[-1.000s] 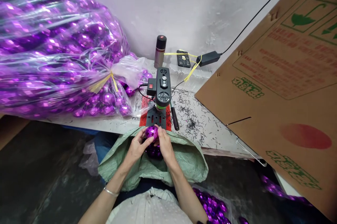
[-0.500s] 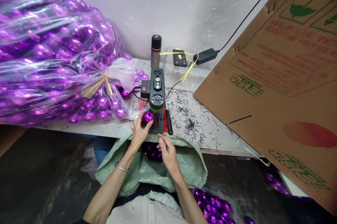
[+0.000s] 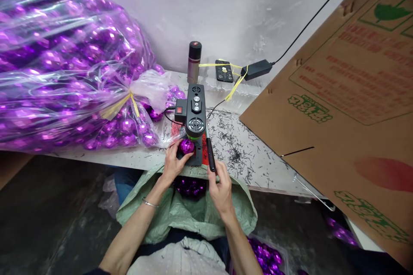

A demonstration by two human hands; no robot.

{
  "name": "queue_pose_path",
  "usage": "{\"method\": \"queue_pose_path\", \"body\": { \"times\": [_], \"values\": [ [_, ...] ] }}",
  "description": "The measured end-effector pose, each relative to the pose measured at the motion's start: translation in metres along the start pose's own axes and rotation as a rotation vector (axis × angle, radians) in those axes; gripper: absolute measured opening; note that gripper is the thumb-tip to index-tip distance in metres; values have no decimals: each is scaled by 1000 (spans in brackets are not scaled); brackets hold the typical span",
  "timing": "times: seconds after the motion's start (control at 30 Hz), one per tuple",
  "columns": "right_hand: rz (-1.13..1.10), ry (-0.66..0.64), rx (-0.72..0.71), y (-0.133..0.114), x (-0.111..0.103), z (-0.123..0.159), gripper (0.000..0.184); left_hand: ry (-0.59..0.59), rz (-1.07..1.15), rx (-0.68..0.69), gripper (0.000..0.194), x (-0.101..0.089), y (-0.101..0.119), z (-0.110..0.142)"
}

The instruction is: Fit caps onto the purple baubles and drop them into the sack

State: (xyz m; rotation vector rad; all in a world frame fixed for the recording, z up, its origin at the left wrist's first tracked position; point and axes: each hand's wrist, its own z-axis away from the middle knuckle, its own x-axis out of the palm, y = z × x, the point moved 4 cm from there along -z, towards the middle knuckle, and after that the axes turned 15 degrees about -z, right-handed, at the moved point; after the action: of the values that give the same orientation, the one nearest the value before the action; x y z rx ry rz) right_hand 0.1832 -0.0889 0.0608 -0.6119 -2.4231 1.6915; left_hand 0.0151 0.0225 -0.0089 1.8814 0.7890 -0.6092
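Note:
A shiny purple faceted ball (image 3: 186,146) sits under the head of a small black bench machine (image 3: 196,105). My left hand (image 3: 173,164) grips the ball from the left and front, with thumb and fingers on either side of it. On the machine's right side, a lever with a black handle (image 3: 210,154) slants down towards me. My right hand (image 3: 220,186) is at the lower end of this handle, thumb and fingers closed about its tip. Below both hands, a green woven sack (image 3: 145,206) lies open in my lap, with more purple balls (image 3: 190,186) inside.
Clear bags of purple balls (image 3: 71,68) fill the left. Small black pins (image 3: 237,154) litter the table right of the machine. A bottle (image 3: 194,62), a phone (image 3: 223,71) and a power adapter (image 3: 257,69) lie behind. A large cardboard box (image 3: 338,115) leans in from the right.
My right hand has moved right from the front of the machine to the lever handle. My left hand keeps the ball under the machine head. The view has shifted slightly.

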Motion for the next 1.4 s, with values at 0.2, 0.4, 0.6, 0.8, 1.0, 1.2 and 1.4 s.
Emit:
{"method": "queue_pose_path", "body": {
  "times": [0.2,0.4,0.6,0.8,1.0,1.2,1.4],
  "values": [
    [123,31,-266,-26,-8,-27,35,-86,21,48,55,4,11,-6],
    [265,-24,-587,-48,-11,-36,60,-88,157,-29,63,15,6,-5],
    [193,-200,-754,-71,7,-59,38,-98,202,-24,64,18,3,-3],
    [197,-127,-711,-57,25,-61,25,-88,186,-12,61,17,7,-4],
    [129,-53,-760,-35,34,-50,27,-84,217,-7,57,16,9,-4],
    [106,-34,-741,-26,35,-48,25,-73,207,6,57,16,9,-4],
    [96,-19,-738,-24,36,-47,26,-61,215,21,56,16,10,-4]
  ]
}}
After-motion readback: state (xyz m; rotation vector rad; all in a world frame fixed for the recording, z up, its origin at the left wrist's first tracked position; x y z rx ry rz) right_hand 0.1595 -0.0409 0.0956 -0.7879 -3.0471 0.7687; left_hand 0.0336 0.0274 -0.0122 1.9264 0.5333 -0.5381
